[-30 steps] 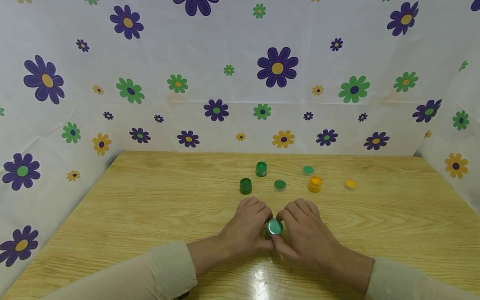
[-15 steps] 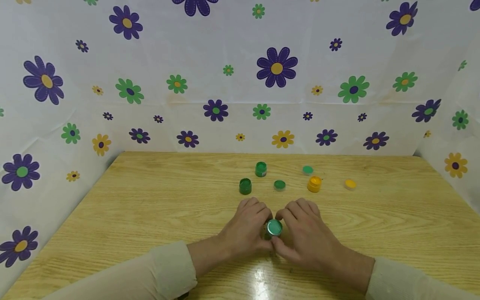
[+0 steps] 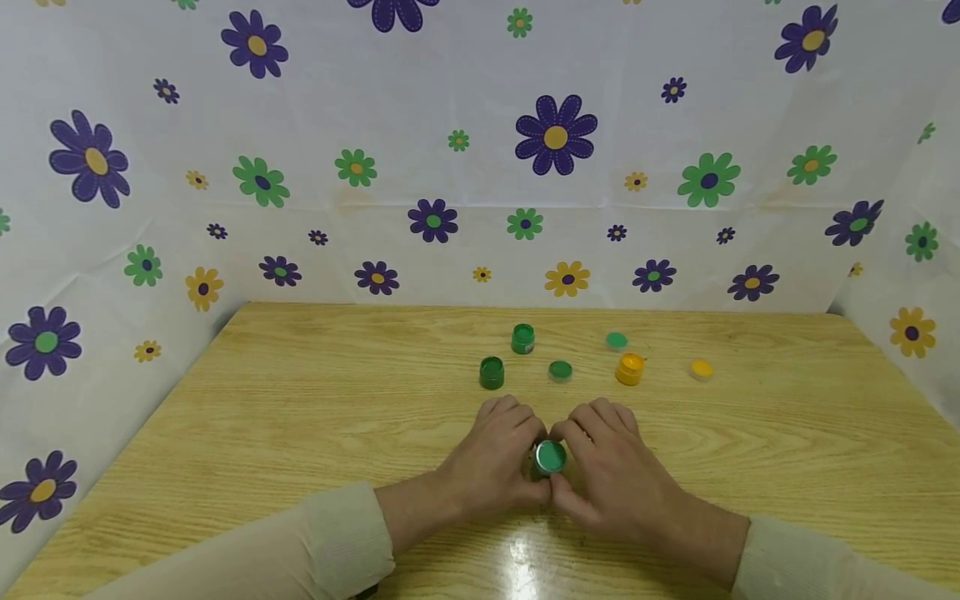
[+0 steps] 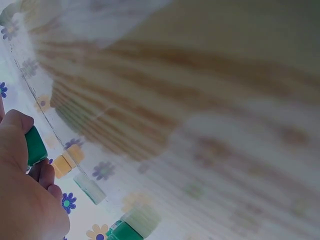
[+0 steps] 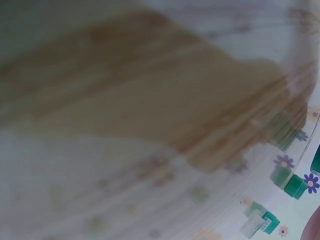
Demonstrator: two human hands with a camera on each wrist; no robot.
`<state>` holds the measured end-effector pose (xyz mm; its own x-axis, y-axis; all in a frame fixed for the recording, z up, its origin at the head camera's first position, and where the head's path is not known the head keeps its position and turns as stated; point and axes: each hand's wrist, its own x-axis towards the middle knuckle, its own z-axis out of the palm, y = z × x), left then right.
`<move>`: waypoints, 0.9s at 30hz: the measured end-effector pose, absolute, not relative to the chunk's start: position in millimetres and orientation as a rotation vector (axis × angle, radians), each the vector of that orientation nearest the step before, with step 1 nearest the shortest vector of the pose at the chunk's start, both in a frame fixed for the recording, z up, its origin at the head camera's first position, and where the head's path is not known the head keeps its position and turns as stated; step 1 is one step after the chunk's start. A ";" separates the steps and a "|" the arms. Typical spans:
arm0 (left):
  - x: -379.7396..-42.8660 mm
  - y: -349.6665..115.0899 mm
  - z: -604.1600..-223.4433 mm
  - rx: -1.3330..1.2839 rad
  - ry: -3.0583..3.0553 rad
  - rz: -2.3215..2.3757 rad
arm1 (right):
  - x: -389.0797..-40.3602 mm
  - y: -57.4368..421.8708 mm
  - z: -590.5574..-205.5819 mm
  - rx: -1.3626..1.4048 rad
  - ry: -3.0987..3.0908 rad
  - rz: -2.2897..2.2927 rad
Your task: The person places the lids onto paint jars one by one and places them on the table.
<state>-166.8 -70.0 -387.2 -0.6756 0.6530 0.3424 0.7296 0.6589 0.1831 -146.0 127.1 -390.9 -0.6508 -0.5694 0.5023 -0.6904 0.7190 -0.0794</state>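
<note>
A small green paint jar stands between both hands near the front middle of the table, its round green lid facing up. My left hand grips the jar's left side, fingers behind and thumb in front. From the right, my right hand pinches the lid's edge, forefinger at the far side and thumb at the near side. In the left wrist view the jar's green wall shows between thumb and fingers. Only a sliver of the right hand enters the right wrist view, by the jar at the edge.
Behind the hands stand two open green jars and an open yellow jar. A dark green lid, a lighter green lid and a yellow lid lie among them. Flowered cloth encloses the wooden table.
The right forefinger and thumb have shifted slightly around the lid's edge, and the bright glare on the lid has faded. The left hand keeps its hold; the other jars and lids stay put.
</note>
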 end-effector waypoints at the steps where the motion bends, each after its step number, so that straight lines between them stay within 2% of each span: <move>1: -166.8 -70.0 -387.2 -1.119 -2.627 -0.453 | -146.0 127.1 -390.9 0.961 -2.477 0.368; 27: -166.4 -70.7 -389.3 -1.153 -2.531 -0.476 | -145.6 127.3 -390.4 0.955 -2.489 0.376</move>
<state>-166.4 -70.7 -389.3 -0.6236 0.6615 0.4167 0.7676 0.6190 0.1662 -145.6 127.3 -390.4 -0.6615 -0.5628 0.4956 -0.6842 0.7235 -0.0915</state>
